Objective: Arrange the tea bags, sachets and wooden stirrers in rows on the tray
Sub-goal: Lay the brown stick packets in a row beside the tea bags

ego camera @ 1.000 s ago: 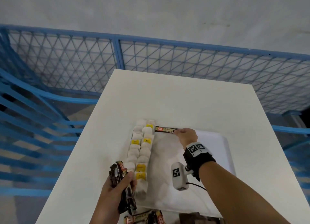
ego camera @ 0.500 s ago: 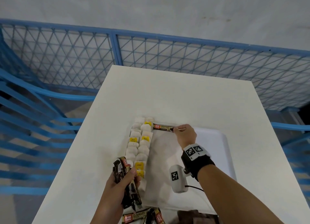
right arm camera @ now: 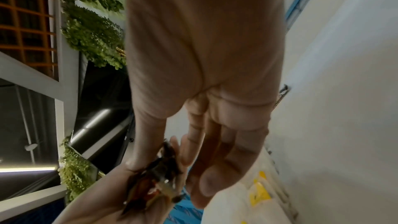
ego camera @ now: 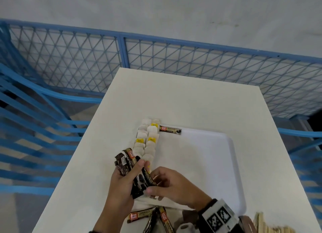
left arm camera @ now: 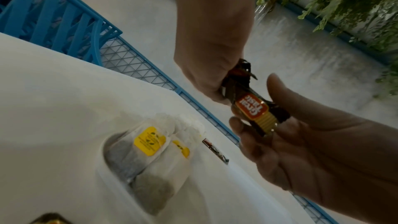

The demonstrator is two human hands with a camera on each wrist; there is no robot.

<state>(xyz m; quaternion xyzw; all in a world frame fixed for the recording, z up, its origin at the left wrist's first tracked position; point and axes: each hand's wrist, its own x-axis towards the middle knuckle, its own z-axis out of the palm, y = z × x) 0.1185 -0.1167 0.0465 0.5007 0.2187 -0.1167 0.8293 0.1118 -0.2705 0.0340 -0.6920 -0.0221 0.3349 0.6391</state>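
Note:
My left hand point(ego camera: 132, 173) grips a bundle of dark sachets point(ego camera: 128, 164) above the tray's near left corner. My right hand point(ego camera: 152, 182) has come up against it and pinches one sachet point(ego camera: 148, 178) of the bundle between thumb and fingers. In the left wrist view that hand closes on the far end of the sachets point(left arm camera: 252, 113). One sachet point(ego camera: 170, 129) lies alone at the far edge of the white tray point(ego camera: 217, 163). Two columns of tea bags point(ego camera: 147, 142) with yellow tags run down the tray's left side.
Loose sachets point(ego camera: 139, 217) lie on the white table point(ego camera: 191, 96) in front of the tray. Wooden stirrers point(ego camera: 271, 228) sit at the near right corner. A blue mesh fence point(ego camera: 122, 58) stands behind and to the left of the table.
My right hand let go of the sachet at the tray's far edge and pulled back to the left hand, where it now pinches a sachet from the bundle.

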